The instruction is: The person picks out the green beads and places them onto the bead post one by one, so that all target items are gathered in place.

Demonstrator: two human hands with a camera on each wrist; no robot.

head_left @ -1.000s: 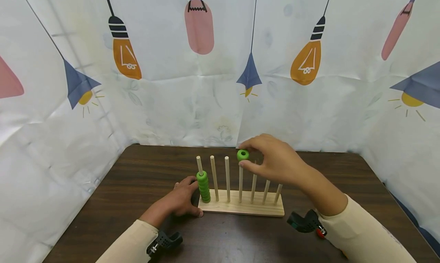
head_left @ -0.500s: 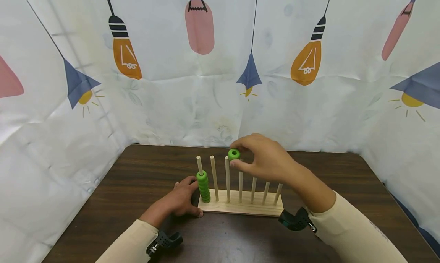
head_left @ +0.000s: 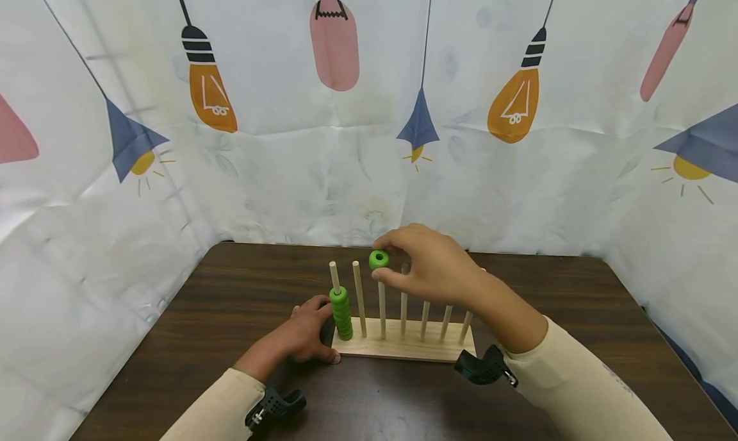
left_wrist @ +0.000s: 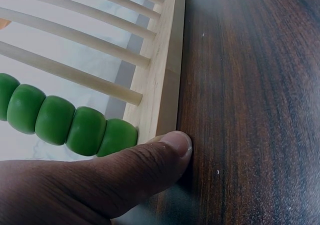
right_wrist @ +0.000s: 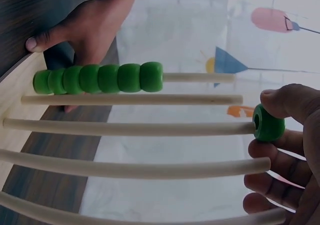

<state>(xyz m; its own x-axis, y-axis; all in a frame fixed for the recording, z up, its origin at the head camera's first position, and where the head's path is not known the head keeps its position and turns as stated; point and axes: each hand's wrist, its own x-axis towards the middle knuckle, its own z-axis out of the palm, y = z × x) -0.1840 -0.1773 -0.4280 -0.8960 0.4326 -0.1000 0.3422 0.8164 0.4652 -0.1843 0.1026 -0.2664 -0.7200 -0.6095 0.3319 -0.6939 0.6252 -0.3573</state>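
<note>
A wooden peg rack [head_left: 403, 348] stands on the table, with a row of upright pegs along its base. Several green beads [head_left: 341, 313] are stacked on its leftmost peg. My left hand [head_left: 308, 332] grips the left end of the base, thumb [left_wrist: 167, 150] at the front edge and fingers behind. Above the rack, my right hand [head_left: 435, 265] pinches one green bead [right_wrist: 270, 124] between thumb and fingers. That bead is at the tip of the third peg [right_wrist: 150, 128] from the left, its hole facing the tip; whether the peg has entered is unclear.
The other pegs, such as the second peg [head_left: 359, 293], bear no beads. A dark wood-grain table [head_left: 190, 345] lies under everything. Behind it hangs a white sheet [head_left: 277, 184] printed with lamps. Each wrist wears a black camera mount [head_left: 484, 366].
My right hand has moved left with the green bead, from above the fourth peg to the third peg's tip. My left hand and the rack have stayed in place.
</note>
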